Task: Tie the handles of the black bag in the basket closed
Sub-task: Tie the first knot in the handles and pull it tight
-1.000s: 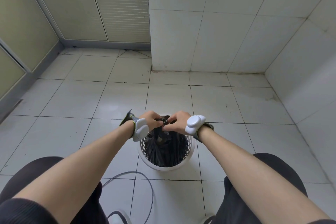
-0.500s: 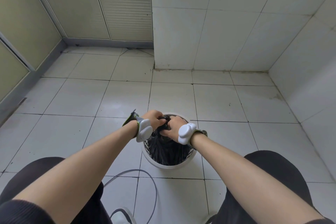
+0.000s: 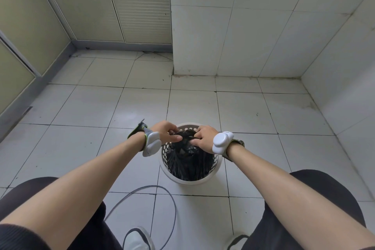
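A round white perforated basket [image 3: 217, 169] stands on the tiled floor in front of me. A crinkled black bag [image 3: 188, 161] fills it, its top gathered into a bunch at the far rim. My left hand [image 3: 165, 133] pinches the black handles [image 3: 185, 134] from the left. My right hand [image 3: 204, 138] grips the same bunch from the right, fingers curled into the plastic. Both hands sit over the basket's far side, a short gap apart. Each wrist wears a white device on a strap. The knot itself is hidden under my fingers.
A grey cable [image 3: 162, 193] loops on the floor just left of and below the basket. My knees in dark trousers flank the basket, and a white shoe [image 3: 138, 239] shows at the bottom. A tiled wall corner [image 3: 172, 71] rises beyond; sliding door panels [image 3: 121, 6] stand at the left.
The hands drew close together over the bag top half a second ago and have since parted slightly sideways, still holding the handles. The view shifted a little.
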A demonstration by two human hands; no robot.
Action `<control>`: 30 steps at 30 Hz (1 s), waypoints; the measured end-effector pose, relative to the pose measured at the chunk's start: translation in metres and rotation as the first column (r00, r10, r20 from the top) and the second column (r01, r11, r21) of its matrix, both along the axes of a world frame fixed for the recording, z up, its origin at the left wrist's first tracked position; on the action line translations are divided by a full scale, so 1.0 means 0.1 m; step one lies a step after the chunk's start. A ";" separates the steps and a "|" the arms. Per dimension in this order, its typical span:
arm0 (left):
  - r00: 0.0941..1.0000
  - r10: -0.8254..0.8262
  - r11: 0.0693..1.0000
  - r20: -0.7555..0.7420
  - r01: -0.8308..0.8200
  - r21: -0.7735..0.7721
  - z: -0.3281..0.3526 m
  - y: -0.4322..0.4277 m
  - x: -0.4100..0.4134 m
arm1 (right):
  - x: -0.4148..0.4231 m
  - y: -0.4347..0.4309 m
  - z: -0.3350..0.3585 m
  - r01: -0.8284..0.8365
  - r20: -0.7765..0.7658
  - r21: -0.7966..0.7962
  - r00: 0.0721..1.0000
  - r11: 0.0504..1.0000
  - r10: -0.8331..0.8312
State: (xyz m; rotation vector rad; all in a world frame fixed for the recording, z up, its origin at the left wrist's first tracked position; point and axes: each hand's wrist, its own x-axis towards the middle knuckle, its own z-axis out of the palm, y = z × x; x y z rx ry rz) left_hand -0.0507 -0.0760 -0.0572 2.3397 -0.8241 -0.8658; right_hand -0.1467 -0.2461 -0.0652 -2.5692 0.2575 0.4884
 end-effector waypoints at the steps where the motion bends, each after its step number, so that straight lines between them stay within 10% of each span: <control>1: 1.000 0.005 1.000 -0.003 -0.005 -0.001 -0.01 0.02 0.01 | -0.01 -0.03 -0.01 -0.005 0.004 -0.005 1.000 1.000 0.006; 30: 0.996 0.066 0.981 0.054 -0.075 0.178 -0.52 0.44 0.09 | -0.34 -0.88 -0.65 -0.223 -0.242 -0.418 0.962 0.880 0.129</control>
